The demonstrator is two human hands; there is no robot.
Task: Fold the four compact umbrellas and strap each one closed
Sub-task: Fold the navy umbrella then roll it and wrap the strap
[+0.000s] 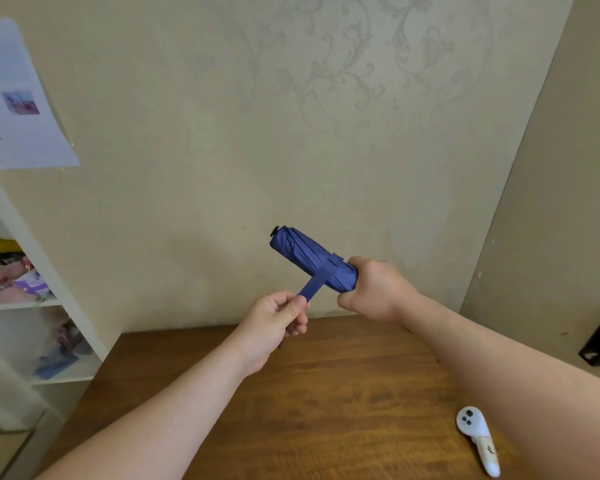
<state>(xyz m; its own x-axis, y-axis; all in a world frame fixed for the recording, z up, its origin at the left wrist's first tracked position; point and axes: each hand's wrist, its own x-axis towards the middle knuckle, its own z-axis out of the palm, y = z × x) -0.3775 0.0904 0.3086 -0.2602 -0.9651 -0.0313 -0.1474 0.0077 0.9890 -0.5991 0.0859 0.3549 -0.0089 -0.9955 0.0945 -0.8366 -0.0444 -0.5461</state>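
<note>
Blue umbrella (307, 256) folded, strap (314, 285) not fastened yet.
Your right hand (373, 292) grips its handle end; left hand (278, 320) pinches the strap, pulling toward 7 o'clock. Other umbrellas unseen.

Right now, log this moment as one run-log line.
step: strapping | blue umbrella: folded, held above table | right hand: grips umbrella | left hand: pinches strap, unfastened

We see a brown wood-grain table (326, 393) butted against the wall. Only item lying on it: a white handheld controller (477, 439) near the right edge (dark buttons on its head, handle pointing toward us).
</note>
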